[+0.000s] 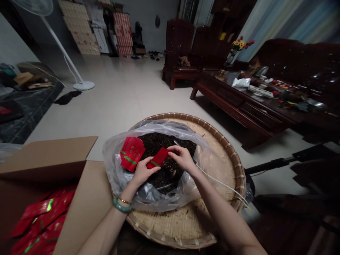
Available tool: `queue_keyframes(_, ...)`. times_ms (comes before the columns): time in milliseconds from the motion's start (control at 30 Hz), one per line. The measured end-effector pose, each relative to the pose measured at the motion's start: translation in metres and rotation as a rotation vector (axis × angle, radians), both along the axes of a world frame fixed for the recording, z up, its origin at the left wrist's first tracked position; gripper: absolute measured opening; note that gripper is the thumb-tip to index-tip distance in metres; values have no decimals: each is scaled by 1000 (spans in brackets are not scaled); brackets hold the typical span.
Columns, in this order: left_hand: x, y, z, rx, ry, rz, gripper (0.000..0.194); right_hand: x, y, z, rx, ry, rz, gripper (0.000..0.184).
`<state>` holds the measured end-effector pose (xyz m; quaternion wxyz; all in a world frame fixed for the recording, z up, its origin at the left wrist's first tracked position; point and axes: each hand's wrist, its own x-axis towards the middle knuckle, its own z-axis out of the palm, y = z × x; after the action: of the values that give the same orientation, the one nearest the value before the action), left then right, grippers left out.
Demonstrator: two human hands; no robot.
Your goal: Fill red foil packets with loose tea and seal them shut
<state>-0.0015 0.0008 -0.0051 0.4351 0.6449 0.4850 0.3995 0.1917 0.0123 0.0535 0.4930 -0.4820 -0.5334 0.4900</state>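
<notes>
Between my two hands is a small red packet (pixel 158 157) with a green band, held over an open clear plastic bag (pixel 114 148). My left hand (pixel 145 171) pinches its lower left end. At the upper right corner, the fingers of my right hand (pixel 182 158) are closed on the same packet. Dark loose tea leaves (pixel 156 141) fill the bag beneath. A stack of red packets (pixel 132 153) lies on the leaves at the left inside the bag. Part of a metal utensil (pixel 176 142) shows behind my right hand; the rest of it is hidden.
The bag rests on a round woven bamboo tray (pixel 240 170) with a raised rim. At the left, an open cardboard box (pixel 87 198) holds many red packets (pixel 39 216). A white cord (pixel 220 181) crosses the tray's right side. A dark wooden table (pixel 233 106) stands beyond.
</notes>
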Motion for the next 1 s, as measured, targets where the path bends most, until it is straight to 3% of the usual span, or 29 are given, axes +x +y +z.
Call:
queue_keyframes(133,0,1,4,-79,-62,27,36,4,0,7,57,62,-75,11)
queue_keyframes(300,0,2,6,-58,-116,26,38,4,-10,23,356,-300,12,13)
queue_keyframes(433,1,0,5,-42,-91,-2,40,0,-15,25,554,-476,35,20)
queue_keyframes(600,1,-1,4,58,0,-27,23,0,-18,27,805,-689,129,12)
queue_keyframes(800,0,-1,11,257,-26,-37,9,-5,-25,35,932,-946,293,11)
queue_keyframes(1000,-1,-2,13,331,-136,-16,3,-7,-31,47,961,-1048,367,16)
